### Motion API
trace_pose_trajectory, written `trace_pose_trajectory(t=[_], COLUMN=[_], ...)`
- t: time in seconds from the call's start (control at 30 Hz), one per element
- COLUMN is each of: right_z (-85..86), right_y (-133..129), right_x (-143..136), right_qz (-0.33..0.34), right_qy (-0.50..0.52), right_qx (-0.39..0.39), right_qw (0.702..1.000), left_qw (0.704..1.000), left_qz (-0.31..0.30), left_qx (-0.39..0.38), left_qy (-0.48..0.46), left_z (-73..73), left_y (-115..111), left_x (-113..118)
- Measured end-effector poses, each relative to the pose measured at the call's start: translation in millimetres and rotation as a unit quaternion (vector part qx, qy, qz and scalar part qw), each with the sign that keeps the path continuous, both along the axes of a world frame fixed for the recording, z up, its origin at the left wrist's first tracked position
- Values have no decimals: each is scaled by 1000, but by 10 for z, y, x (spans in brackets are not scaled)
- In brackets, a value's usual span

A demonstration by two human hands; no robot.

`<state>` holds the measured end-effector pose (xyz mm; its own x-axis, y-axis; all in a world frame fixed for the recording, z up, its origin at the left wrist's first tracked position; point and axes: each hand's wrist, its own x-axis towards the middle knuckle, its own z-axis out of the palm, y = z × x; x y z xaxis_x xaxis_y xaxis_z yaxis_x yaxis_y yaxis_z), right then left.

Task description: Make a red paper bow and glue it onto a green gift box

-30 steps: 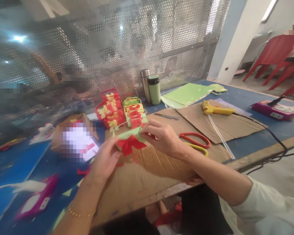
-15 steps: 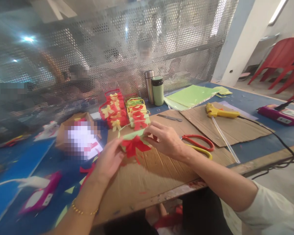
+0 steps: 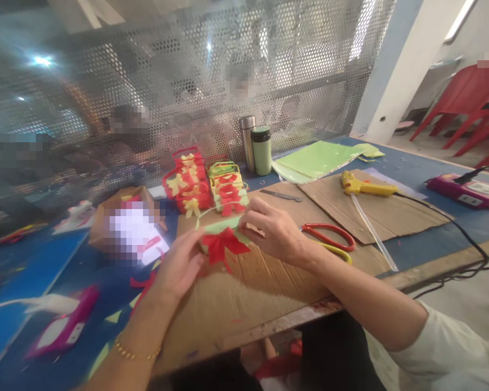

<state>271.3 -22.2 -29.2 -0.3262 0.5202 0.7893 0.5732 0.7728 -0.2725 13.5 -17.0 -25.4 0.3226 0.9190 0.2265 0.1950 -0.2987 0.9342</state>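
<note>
Between my hands is a small light-green basket [image 3: 222,224] with a thin handle and a red bow [image 3: 224,245] on its front. My left hand [image 3: 184,259] grips its left end, and the fingers of my right hand [image 3: 271,231] pinch its right end. Cardboard [image 3: 244,298] lies beneath it. Just beyond stand finished-looking yellow and green baskets with red bows [image 3: 230,195], beside red baskets with yellow bows [image 3: 190,184]. Scissors [image 3: 330,236] with red and yellow handles lie right of my right hand, their blades hidden.
A yellow glue gun [image 3: 367,185] with a clear stick rests on cardboard at right, its cord trailing off the edge. A green bottle [image 3: 262,152], a steel flask [image 3: 248,141], green sheets [image 3: 318,160] and a blade [image 3: 281,195] lie behind. Power strips [image 3: 466,190] flank the table.
The small basket and both hands stay almost in place; the bow hangs slightly differently. The whole view has shifted a little.
</note>
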Motion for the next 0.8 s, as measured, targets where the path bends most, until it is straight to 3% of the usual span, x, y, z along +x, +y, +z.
trace_pose_trajectory(t=[0.2,0.37,0.53,0.8], right_z=[17,8,23,-8], right_y=[-21,-25,-37,-33], right_x=[0,-13,-32,-29], right_qz=[-11,-20,-34,-47], right_qy=[-5,-40,-40,-90], right_qx=[59,68,77,94], right_qw=[998,997,996,990], left_qw=[991,995,985,997], left_qz=[17,30,12,9], left_qx=[90,70,138,65], left_qy=[98,63,102,49], left_z=[180,103,34,143], left_y=[-55,-30,17,-52], left_x=[75,143,74,77])
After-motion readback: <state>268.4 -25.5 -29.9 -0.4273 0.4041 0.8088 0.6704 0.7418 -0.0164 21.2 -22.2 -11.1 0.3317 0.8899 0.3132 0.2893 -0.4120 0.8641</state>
